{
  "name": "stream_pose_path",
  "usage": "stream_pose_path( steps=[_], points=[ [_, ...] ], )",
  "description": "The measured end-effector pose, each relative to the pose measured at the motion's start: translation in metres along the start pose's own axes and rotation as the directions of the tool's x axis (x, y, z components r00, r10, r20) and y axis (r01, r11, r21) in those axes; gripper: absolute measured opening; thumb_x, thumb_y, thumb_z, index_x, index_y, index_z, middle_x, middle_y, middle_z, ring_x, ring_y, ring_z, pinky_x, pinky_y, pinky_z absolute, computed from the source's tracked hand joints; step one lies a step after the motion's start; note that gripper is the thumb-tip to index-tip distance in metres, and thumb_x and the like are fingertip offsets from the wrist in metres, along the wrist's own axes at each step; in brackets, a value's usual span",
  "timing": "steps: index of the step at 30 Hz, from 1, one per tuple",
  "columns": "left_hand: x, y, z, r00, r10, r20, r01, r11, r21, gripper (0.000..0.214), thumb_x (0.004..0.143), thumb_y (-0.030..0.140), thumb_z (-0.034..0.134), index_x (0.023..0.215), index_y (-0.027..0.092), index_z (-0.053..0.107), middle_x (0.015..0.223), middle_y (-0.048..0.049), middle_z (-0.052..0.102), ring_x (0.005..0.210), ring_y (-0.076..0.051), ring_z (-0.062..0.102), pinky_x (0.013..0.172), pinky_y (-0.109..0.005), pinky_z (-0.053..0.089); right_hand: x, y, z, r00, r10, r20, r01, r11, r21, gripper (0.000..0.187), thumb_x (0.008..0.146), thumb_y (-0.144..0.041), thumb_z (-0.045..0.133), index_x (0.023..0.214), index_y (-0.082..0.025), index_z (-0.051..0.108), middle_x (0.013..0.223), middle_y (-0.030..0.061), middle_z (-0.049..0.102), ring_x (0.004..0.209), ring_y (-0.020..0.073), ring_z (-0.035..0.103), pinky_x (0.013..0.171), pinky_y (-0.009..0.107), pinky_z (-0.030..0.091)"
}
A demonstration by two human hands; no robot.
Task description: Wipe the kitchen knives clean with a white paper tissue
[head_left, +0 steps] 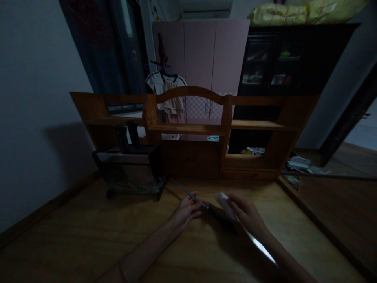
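Observation:
My left hand (188, 208) is closed around the shaft of a sharpening steel (182, 188), a thin grey rod with a dark handle (222, 220). The rod's tip points forward and left, above the table, and its handle points back to the right. In my right hand (247, 212) a folded white tissue (225, 202) is pinched between the fingers, beside the handle. Whether the tissue touches the handle I cannot tell. Left of my hands stands a knife block (129, 173) with black-handled knives (127, 137) upright in it.
A wooden shelf unit (188, 129) runs along the back of the wooden table (88, 236). A wall (38, 98) borders the left side. The table's raised right edge (321, 224) lies beyond my right arm. A bright white strip (263, 250) shows by my right forearm.

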State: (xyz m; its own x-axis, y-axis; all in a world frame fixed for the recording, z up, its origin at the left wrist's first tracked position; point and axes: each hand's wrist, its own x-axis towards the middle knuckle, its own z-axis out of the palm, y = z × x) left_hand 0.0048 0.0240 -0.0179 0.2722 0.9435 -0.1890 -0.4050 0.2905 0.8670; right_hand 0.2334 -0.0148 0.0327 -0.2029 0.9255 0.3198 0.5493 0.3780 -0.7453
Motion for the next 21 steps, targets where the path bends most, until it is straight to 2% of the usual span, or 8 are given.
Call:
stream_pose_path(
  steps=[2, 4, 8, 14, 17, 21],
  points=[
    [0.001, -0.002, 0.000, 1.000, 0.014, 0.023, -0.013, 0.999, -0.035, 0.070, 0.071, 0.018, 0.075, 0.127, 0.016, 0.032, 0.098, -0.0128, 0.069, 0.091, -0.022, 0.067, 0.080, -0.032, 0.051, 0.004, 0.007, 0.007, 0.997, 0.069, -0.023, -0.066, 0.992, 0.104, 0.034, 0.090, -0.041, 0.045, 0.100, -0.018, 0.067, 0.093, 0.0060, 0.070, 0.085, 0.0244, 0.064, 0.073, 0.032, 0.048],
    [0.002, -0.004, 0.001, 0.998, 0.029, 0.053, -0.026, 0.998, -0.062, 0.078, 0.068, 0.015, 0.077, 0.130, 0.015, 0.029, 0.098, -0.0141, 0.069, 0.091, -0.022, 0.067, 0.085, -0.033, 0.049, 0.006, 0.008, 0.016, 0.995, 0.095, 0.040, -0.101, 0.973, 0.208, 0.035, 0.090, -0.042, 0.045, 0.101, -0.017, 0.067, 0.095, 0.0066, 0.070, 0.088, 0.0250, 0.063, 0.077, 0.034, 0.048],
    [0.003, -0.005, 0.003, 0.993, 0.068, 0.097, -0.060, 0.995, -0.085, 0.083, 0.068, 0.014, 0.077, 0.135, 0.014, 0.028, 0.097, -0.0134, 0.069, 0.086, -0.020, 0.068, 0.084, -0.031, 0.048, 0.005, -0.001, 0.026, 0.985, 0.023, 0.172, -0.074, 0.953, 0.295, 0.035, 0.091, -0.042, 0.045, 0.106, -0.018, 0.067, 0.101, 0.0061, 0.069, 0.094, 0.0239, 0.062, 0.086, 0.035, 0.045],
    [0.002, -0.001, 0.008, 0.997, 0.060, 0.052, -0.054, 0.992, -0.113, 0.079, 0.065, 0.010, 0.078, 0.132, 0.014, 0.036, 0.094, -0.0092, 0.068, 0.084, -0.019, 0.067, 0.081, -0.030, 0.050, -0.001, -0.017, 0.018, 0.959, -0.015, 0.282, -0.062, 0.963, 0.261, 0.035, 0.091, -0.042, 0.047, 0.102, -0.017, 0.068, 0.090, 0.0034, 0.070, 0.083, 0.0207, 0.063, 0.076, 0.030, 0.048],
    [0.001, 0.003, 0.008, 0.999, 0.040, 0.033, -0.037, 0.996, -0.085, 0.070, 0.069, 0.014, 0.076, 0.130, 0.015, 0.042, 0.093, -0.0084, 0.067, 0.083, -0.018, 0.067, 0.077, -0.029, 0.052, -0.005, -0.022, 0.014, 0.946, -0.060, 0.318, -0.019, 0.970, 0.241, 0.034, 0.091, -0.041, 0.046, 0.108, -0.019, 0.067, 0.096, 0.0035, 0.071, 0.086, 0.0217, 0.064, 0.076, 0.029, 0.049],
    [0.001, 0.005, 0.004, 0.999, 0.014, 0.032, -0.014, 1.000, -0.010, 0.071, 0.072, 0.018, 0.074, 0.134, 0.019, 0.041, 0.087, -0.0066, 0.067, 0.078, -0.018, 0.067, 0.069, -0.028, 0.053, -0.009, -0.025, 0.011, 0.947, -0.113, 0.300, 0.068, 0.985, 0.156, 0.033, 0.092, -0.037, 0.045, 0.119, -0.026, 0.063, 0.105, 0.0049, 0.071, 0.092, 0.0241, 0.066, 0.082, 0.035, 0.050]
  ],
)
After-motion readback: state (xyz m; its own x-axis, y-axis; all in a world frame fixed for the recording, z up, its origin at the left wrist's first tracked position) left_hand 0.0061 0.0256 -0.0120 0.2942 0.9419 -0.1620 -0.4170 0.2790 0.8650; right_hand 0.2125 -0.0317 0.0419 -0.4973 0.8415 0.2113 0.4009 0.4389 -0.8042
